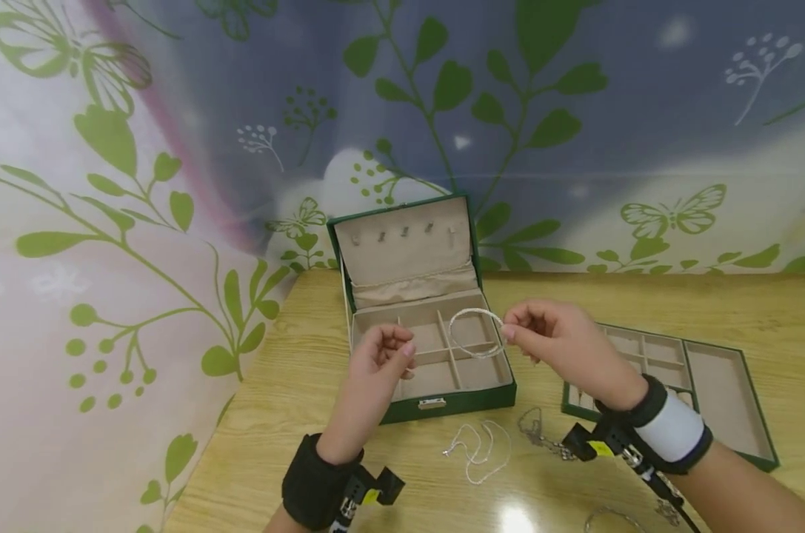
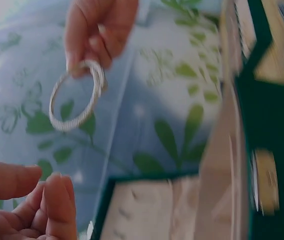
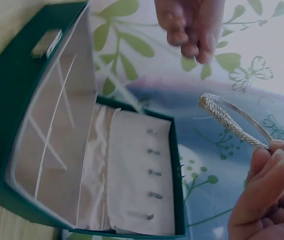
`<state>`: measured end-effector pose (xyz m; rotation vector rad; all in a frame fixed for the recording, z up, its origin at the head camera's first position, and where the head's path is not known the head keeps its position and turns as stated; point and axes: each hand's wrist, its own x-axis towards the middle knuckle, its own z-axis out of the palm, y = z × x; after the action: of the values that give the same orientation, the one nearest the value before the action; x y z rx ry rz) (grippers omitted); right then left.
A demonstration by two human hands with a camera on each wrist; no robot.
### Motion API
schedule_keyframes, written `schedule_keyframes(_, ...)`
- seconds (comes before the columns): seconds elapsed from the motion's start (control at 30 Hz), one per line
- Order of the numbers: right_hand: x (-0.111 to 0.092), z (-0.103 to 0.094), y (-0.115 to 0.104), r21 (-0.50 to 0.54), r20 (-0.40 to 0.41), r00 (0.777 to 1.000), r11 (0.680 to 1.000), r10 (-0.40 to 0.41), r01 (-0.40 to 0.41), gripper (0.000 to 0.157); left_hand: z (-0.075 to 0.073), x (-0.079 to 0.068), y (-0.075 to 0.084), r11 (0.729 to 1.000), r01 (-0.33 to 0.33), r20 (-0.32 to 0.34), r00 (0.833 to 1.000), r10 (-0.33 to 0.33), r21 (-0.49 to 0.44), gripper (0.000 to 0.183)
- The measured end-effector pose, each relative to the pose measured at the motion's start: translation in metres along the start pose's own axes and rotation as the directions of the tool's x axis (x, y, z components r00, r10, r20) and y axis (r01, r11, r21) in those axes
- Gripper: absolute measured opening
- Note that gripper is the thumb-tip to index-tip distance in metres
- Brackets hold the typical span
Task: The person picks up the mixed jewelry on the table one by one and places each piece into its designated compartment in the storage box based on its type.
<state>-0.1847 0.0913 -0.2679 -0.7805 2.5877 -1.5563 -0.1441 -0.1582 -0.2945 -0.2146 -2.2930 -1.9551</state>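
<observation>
My right hand (image 1: pixel 562 348) pinches a silver bangle (image 1: pixel 480 355) between thumb and fingertips, holding it up over the right side of a green jewelry box (image 1: pixel 462 400). In the right wrist view the bangle (image 3: pixel 232 121) shows a textured, sparkling outer band. My left hand (image 1: pixel 375 374) hovers over the box's left side, fingers loosely bent and holding nothing. A gap separates it from the bangle (image 2: pixel 100 80) in the left wrist view. The box stands with its lid (image 1: pixel 409 252) raised, showing beige compartments and a row of small tabs inside the lid.
A green-edged divided tray (image 1: pixel 722 392) lies to the right, partly behind my right wrist. In front of the box are a silver chain necklace (image 1: pixel 477 483) and a darker chain (image 1: pixel 542 441). Another bangle (image 1: pixel 614 509) lies at the bottom edge. Patterned cloth (image 1: pixel 562 185) hangs behind the table.
</observation>
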Motion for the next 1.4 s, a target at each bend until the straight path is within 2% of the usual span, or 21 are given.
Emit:
schedule_keyframes(0.1,0.012,-0.001,0.005,-0.013,0.002,1.0,1.0,0.011,-0.011,0.016,-0.016,0.002,-0.011,0.995,0.027,-0.083,0.996,-0.019,0.093,0.025)
schedule_keyframes(0.23,0.034,0.0,0.008,-0.008,0.012,1.0,1.0,0.017,-0.017,0.017,-0.037,0.002,-0.031,0.974,0.096,-0.218,0.975,-0.05,0.206,0.035)
schedule_keyframes(0.33,0.052,0.001,0.007,-0.022,0.027,1.0,1.0,0.001,0.0,0.015,-0.048,0.002,-0.048,0.961,0.15,-0.296,0.952,-0.077,0.234,0.04)
schedule_keyframes(0.47,0.075,0.001,0.004,-0.071,0.047,0.999,0.997,-0.013,0.016,0.014,-0.056,0.008,-0.068,0.953,0.224,-0.337,0.93,-0.147,0.203,0.046)
schedule_keyframes(0.53,0.086,0.001,0.005,-0.103,0.052,0.998,0.994,-0.018,0.024,0.015,-0.057,0.01,-0.077,0.943,0.278,-0.331,0.921,-0.207,0.182,0.048)
schedule_keyframes(0.63,0.102,0.0,0.008,-0.134,0.056,0.998,0.991,-0.02,0.028,0.016,-0.055,0.012,-0.087,0.928,0.341,-0.287,0.913,-0.29,0.147,0.053)
schedule_keyframes(0.77,0.118,0.001,0.017,-0.164,0.057,0.998,0.986,-0.01,0.019,0.016,-0.052,0.015,-0.096,0.923,0.37,-0.211,0.915,-0.343,0.103,0.059)
schedule_keyframes(0.93,0.131,0.01,0.031,-0.192,0.07,0.998,0.981,0.0,0.013,0.017,-0.047,0.02,-0.104,0.923,0.373,-0.187,0.917,-0.352,0.093,0.061)
schedule_keyframes(1.03,0.138,0.02,0.039,-0.242,0.106,0.994,0.97,0.002,0.024,0.02,-0.046,0.021,-0.108,0.921,0.377,-0.189,0.916,-0.354,0.101,0.06)
schedule_keyframes(1.1,0.143,0.028,0.043,-0.29,0.145,0.989,0.956,-0.005,0.047,0.027,-0.046,0.021,-0.11,0.923,0.367,-0.176,0.922,-0.345,0.118,0.058)
schedule_keyframes(1.23,0.15,0.049,0.047,-0.347,0.252,0.968,0.932,-0.009,0.099,0.04,-0.051,0.018,-0.111,0.927,0.345,-0.132,0.936,-0.327,0.146,0.059)
schedule_keyframes(1.4,0.153,0.071,0.049,-0.394,0.331,0.944,0.911,0.016,0.122,0.045,-0.052,0.016,-0.108,0.934,0.316,-0.106,0.947,-0.302,0.166,0.066)
